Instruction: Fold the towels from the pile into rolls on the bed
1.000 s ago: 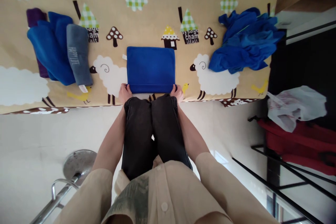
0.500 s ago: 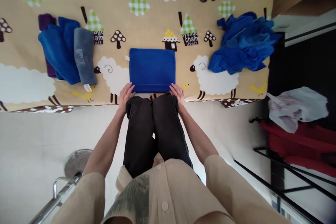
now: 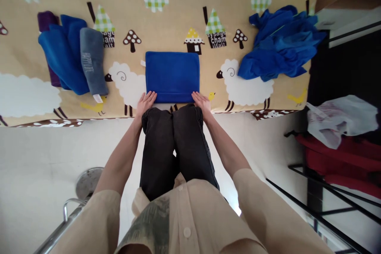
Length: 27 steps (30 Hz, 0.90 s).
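A blue towel (image 3: 172, 72), folded into a flat rectangle, lies on the patterned bedspread just beyond my knees. Along its near edge runs a narrow folded strip, and a small white tag sticks out at its left side. My left hand (image 3: 145, 102) grips the near left corner, fingers on top of the cloth. At the near right corner, my right hand (image 3: 202, 102) has hold of the towel in the same way. Both thumbs are mostly hidden.
Rolled towels lie to the left: a purple one (image 3: 48, 18), blue ones (image 3: 64, 57) and a grey-blue one (image 3: 93, 61). A crumpled blue cloth pile (image 3: 276, 47) sits on the right. Beyond the bedspread's (image 3: 172, 20) right edge are a white plastic bag (image 3: 342, 117) and black rails.
Both hands have shifted slightly inward, and their fingers now rest further onto the towel's near corners. The view has moved a little; the towel stays in place.
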### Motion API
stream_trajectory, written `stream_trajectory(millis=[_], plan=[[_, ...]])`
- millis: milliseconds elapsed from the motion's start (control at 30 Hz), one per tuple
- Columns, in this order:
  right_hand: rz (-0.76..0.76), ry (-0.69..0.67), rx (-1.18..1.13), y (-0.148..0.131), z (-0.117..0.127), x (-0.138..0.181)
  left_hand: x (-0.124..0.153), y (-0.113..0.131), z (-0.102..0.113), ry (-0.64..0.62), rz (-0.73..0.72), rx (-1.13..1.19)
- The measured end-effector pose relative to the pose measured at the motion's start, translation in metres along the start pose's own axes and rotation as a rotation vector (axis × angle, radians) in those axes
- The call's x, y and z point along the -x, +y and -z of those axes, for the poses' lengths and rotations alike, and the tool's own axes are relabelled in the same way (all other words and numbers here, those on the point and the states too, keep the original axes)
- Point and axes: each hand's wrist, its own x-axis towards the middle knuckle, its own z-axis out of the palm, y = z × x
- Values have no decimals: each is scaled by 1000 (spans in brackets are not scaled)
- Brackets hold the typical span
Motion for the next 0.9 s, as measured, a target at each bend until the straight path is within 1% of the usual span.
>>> stream_trajectory(millis=[133,233,400,500,567,633,700,833,900], plan=[[-50,-12,19,-3,-1,-10,-6,-3,-5,7,31,8],[-52,-23,18,-4,2,-9,-5,-2,-5,1,33,15],[-56,-27,-26,-10,8,11,12,8,3,-15,65,50],[-70,7,-94,-13,8,23,24,14,8,-19,125,129],[-124,52,-150,-15,7,26,28,16,10,11,162,202],[-205,116,-228,-14,7,23,26,14,11,72,220,269],[-275,178,-360,-12,7,14,21,11,12,147,280,353],[-339,259,-751,-2,5,-5,5,4,14,271,370,582],[-362,301,-916,5,1,-10,-2,2,12,304,426,669]])
